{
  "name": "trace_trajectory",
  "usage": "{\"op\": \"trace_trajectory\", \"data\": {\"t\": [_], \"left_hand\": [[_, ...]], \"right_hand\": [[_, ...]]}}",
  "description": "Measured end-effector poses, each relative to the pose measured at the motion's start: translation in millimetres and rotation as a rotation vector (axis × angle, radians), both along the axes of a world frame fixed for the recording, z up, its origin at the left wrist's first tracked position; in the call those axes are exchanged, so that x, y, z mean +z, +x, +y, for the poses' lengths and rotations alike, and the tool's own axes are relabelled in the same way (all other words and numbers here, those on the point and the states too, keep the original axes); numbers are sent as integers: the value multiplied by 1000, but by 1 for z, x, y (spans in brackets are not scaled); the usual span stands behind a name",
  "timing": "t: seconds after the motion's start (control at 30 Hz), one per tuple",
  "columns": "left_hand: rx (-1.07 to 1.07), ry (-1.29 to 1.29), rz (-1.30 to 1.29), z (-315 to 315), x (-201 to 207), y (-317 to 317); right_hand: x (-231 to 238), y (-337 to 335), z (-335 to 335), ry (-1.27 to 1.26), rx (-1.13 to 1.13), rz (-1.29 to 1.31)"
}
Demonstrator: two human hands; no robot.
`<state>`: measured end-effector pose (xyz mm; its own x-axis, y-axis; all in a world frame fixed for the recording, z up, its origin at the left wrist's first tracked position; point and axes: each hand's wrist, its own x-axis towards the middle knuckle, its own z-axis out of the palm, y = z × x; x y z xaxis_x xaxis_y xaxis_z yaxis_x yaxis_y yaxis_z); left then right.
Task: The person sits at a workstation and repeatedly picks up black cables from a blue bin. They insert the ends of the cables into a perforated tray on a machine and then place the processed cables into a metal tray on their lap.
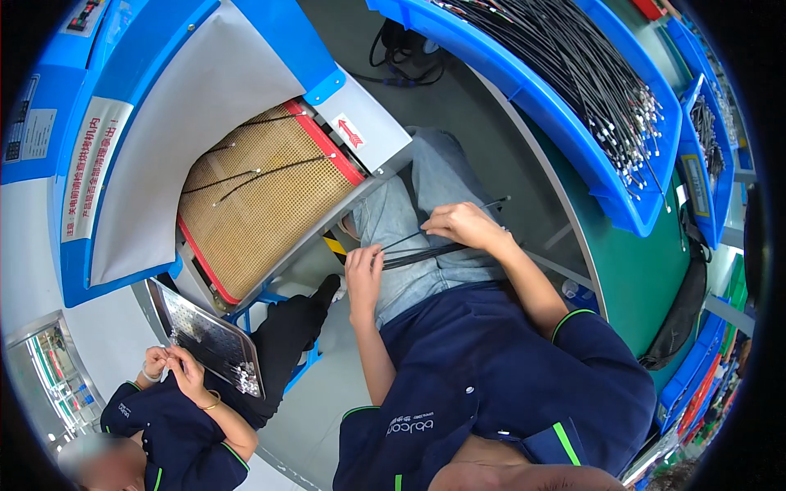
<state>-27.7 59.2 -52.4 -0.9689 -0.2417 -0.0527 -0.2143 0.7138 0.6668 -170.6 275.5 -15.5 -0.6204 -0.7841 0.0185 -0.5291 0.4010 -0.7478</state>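
Note:
Over my lap, a small bundle of thin black cables [419,257] lies between my two hands. My left hand [364,277] is closed around the bundle's left end. My right hand [461,225] is above and to the right, its fingertips pinched on one black cable [401,241] that slants up from the left hand. A cable end with a small tip [501,199] pokes out beyond my right hand. More black cables [274,166] lie spaced out on the brown mesh conveyor belt [262,213], which has red edges and comes out of a blue and white machine [176,123].
A large blue bin [634,214] full of black cables with white connectors [602,106] stands on the green-topped table [647,286] at right. Smaller blue bins [706,184] sit beyond. At lower left, a co-worker's hands [176,367] work by a metal tray [205,327] of small parts.

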Motion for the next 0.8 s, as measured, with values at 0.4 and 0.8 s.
{"op": "trace_trajectory", "data": {"t": [0.4,0.8], "left_hand": [[116,-206,300,8,9,-10],[-137,118,154,3,30,-12]], "right_hand": [[-1,-3,3,-34,-62,-110],[5,-4,-7,-204,95,53]]}}
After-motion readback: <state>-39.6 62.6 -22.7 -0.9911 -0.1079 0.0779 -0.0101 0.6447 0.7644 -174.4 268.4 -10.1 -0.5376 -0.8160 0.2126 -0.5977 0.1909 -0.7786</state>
